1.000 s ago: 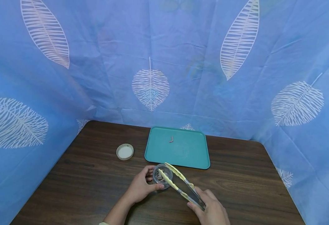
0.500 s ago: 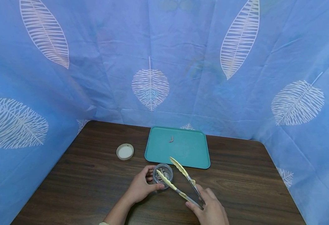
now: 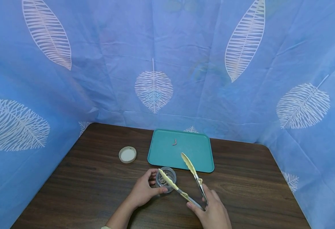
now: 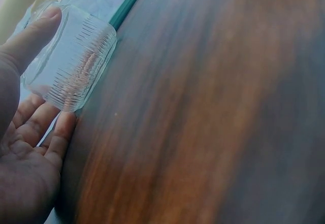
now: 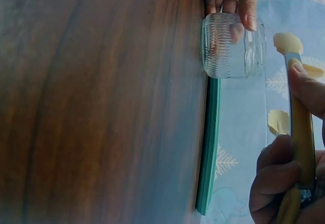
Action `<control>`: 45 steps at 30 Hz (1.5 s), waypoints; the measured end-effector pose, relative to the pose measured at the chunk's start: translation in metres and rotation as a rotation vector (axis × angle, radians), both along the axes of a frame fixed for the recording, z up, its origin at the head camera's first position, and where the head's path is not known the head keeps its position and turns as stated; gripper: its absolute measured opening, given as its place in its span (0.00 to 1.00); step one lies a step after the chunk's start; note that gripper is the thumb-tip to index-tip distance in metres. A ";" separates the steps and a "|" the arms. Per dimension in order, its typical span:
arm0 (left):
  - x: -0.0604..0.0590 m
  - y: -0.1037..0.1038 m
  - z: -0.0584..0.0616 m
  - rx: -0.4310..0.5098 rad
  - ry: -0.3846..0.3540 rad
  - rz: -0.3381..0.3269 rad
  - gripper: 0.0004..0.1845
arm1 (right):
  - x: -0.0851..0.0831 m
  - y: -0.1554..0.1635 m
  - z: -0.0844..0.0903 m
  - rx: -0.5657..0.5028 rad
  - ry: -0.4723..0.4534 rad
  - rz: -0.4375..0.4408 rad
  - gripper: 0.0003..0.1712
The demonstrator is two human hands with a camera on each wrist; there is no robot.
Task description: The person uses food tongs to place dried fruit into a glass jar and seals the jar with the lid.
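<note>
My left hand (image 3: 144, 191) holds a small clear glass jar (image 3: 172, 175) on the table, thumb in front and fingers behind. Ribbed glass shows in both wrist views, with thin, pinkish-brown, worm-like pieces (image 4: 84, 71) low inside. The tongs (image 3: 189, 164), metal with pale yellow scalloped ends, are gripped by my right hand (image 3: 214, 210). Their arms stand spread wide: one tip lies over the jar's mouth in the head view, the other overlaps the tray. Nothing shows between the tips. One pinkish worm-like piece (image 3: 174, 142) lies on the teal tray (image 3: 196, 149).
Left of the tray, a round lid (image 3: 127, 155) lies with its white inside up. The dark wooden table (image 3: 78, 187) runs back to a blue curtain (image 3: 113, 79) with white leaf prints, which encloses it on three sides.
The tongs have spread wider, the far arm swinging right and up over the tray's front edge. The left hand and jar have stayed in place.
</note>
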State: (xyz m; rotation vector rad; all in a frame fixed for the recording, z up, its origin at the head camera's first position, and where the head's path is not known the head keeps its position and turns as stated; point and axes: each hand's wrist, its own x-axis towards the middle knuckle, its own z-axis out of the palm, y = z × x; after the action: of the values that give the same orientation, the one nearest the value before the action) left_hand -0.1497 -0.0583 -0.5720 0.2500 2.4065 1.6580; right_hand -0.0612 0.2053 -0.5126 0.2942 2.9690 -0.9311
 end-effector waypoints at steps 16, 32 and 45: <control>-0.002 0.001 -0.001 -0.005 -0.019 -0.008 0.43 | -0.016 0.001 -0.007 0.002 0.020 -0.042 0.53; -0.001 0.001 -0.003 -0.015 -0.001 -0.005 0.42 | -0.044 0.010 -0.016 -0.068 0.048 -0.063 0.54; -0.002 0.001 -0.001 -0.001 0.007 -0.003 0.42 | -0.062 0.007 -0.006 -0.039 0.048 -0.020 0.57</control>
State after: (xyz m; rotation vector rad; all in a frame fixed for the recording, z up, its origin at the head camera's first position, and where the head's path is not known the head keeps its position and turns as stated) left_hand -0.1520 -0.0578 -0.5728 0.2597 2.4112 1.6575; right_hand -0.1228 0.2126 -0.5188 0.3059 2.9928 -1.0108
